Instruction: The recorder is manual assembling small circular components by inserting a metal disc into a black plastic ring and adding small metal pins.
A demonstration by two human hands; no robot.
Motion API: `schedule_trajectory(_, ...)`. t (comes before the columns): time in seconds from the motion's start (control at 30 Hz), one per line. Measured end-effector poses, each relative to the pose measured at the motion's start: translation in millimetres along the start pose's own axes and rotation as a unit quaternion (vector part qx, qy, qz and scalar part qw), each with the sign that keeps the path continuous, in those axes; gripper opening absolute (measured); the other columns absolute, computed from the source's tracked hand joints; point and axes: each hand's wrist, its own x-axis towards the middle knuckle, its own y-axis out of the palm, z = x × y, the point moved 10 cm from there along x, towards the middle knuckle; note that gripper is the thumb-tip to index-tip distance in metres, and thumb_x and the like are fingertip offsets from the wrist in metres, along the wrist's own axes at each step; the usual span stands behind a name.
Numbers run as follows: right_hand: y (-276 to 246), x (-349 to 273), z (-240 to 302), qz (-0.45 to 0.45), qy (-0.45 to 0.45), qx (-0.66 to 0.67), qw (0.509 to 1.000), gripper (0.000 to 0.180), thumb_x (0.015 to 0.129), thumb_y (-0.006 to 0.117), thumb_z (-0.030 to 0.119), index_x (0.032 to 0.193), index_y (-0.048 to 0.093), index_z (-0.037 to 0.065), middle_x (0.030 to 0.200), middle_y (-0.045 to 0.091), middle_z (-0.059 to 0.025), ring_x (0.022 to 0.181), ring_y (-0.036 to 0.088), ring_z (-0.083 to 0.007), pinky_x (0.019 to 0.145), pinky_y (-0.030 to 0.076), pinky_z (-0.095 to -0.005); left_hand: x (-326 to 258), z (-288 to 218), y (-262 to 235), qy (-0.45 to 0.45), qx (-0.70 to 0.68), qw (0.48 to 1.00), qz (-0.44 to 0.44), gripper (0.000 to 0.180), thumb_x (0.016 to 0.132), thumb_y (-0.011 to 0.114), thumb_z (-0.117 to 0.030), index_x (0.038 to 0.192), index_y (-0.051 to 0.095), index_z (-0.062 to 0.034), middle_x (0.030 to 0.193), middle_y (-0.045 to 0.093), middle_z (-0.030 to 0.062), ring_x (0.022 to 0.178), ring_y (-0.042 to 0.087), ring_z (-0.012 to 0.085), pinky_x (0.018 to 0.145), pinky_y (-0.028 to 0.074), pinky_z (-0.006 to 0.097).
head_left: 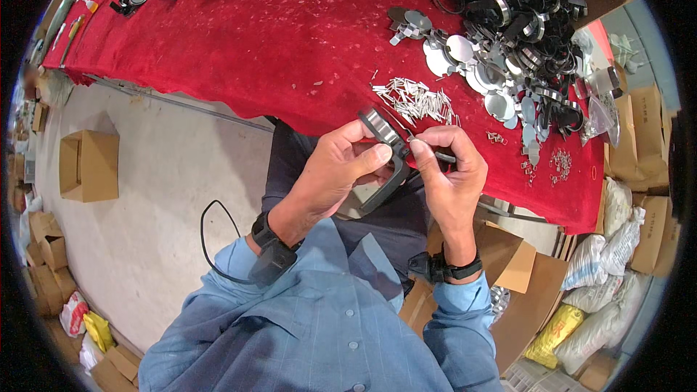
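Note:
My left hand (330,170) is closed around a black handled piece (381,192) with a shiny silver band (381,127) at its upper end. The piece is tilted over my lap, just off the table's front edge. At its hinge-like end the thumb and fingertips of my right hand (451,167) are pinched together. A thin dark strip stands out by those fingertips, but I cannot tell what they grip. Just beyond both hands lies a heap of small silver pins (415,100) on the red cloth (290,43).
A large pile of black-and-silver handled bands (501,3) covers the table's far right, with round metal lids (459,49) before it. Tiny metal clips (560,163) lie near the right edge. Cardboard boxes (88,165) and filled sacks (588,319) stand on the floor.

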Motion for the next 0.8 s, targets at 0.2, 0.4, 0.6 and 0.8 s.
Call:
schedule_trajectory(0.2,2,-1,0,0.008,-0.01,-0.018,1.0,0.008,0.087,0.075,0.0,0.091,0.068,0.0,0.085,0.068,-0.0069,0.074,0.065,-0.0118,0.067,0.052,-0.0261,0,4,-1,-0.019,-0.028,0.999,0.017,0.023,0.1,0.065,-0.011,0.121,0.063,-0.0035,0.103,0.068,0.0018,0.086,0.064,0.0068,0.076,0.054,0.023)
schedule_trajectory(0.4,8,-1,5,0.02,-0.02,-0.016,0.999,0.009,0.085,0.075,-0.001,0.091,0.068,0.0,0.085,0.068,-0.008,0.077,0.065,-0.0145,0.067,0.051,-0.0276,1,-1,0,-0.004,-0.026,0.999,0.018,0.02,0.101,0.065,-0.011,0.119,0.063,-0.0033,0.104,0.068,0.0024,0.087,0.065,0.0067,0.076,0.054,0.022)
schedule_trajectory(0.6,12,-2,6,0.04,-0.028,-0.016,0.999,0.012,0.081,0.076,-0.003,0.089,0.068,0.0,0.086,0.068,-0.0108,0.077,0.066,-0.0203,0.069,0.052,-0.0306,0,-2,-2,-0.011,-0.031,0.999,0.015,0.023,0.101,0.065,-0.011,0.122,0.062,-0.003,0.106,0.067,0.0023,0.09,0.064,0.0066,0.075,0.054,0.023)
schedule_trajectory(0.8,33,-14,35,0.102,-0.188,-0.137,0.967,0.025,0.073,0.08,-0.003,0.095,0.069,0.004,0.094,0.066,-0.0101,0.077,0.069,-0.0246,0.064,0.055,-0.0347,5,7,-13,-0.012,-0.052,0.998,-0.027,0.03,0.104,0.06,-0.023,0.128,0.059,-0.0048,0.106,0.066,0.0016,0.088,0.063,0.0066,0.076,0.055,0.026)
